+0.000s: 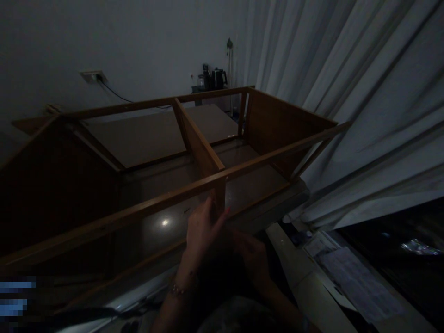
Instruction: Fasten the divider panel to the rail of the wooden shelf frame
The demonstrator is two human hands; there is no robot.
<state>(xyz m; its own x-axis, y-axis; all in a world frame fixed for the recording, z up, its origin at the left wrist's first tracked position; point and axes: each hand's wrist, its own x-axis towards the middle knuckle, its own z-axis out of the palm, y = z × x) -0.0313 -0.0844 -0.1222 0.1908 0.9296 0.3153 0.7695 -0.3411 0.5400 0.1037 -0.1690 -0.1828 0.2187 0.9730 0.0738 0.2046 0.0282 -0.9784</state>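
A brown wooden frame (145, 203), like an open cabinet body with a middle divider (199, 141), fills the centre of the dim head view. My left hand (203, 226) is closed around the short upright post (219, 196) under the front rail, with the thumb on its near side. Lower and to the right, my right hand (255, 256) is held close in front of my body, apart from the frame. Its fingers are curled together. Darkness hides whatever may be between those fingertips.
White curtains (333, 101) hang on the right. Behind the frame stand a dark kettle (218, 78) and a wall socket (93, 76) with a cord. Printed papers (357, 277) lie at lower right, beside the pale floor tiles (308, 291).
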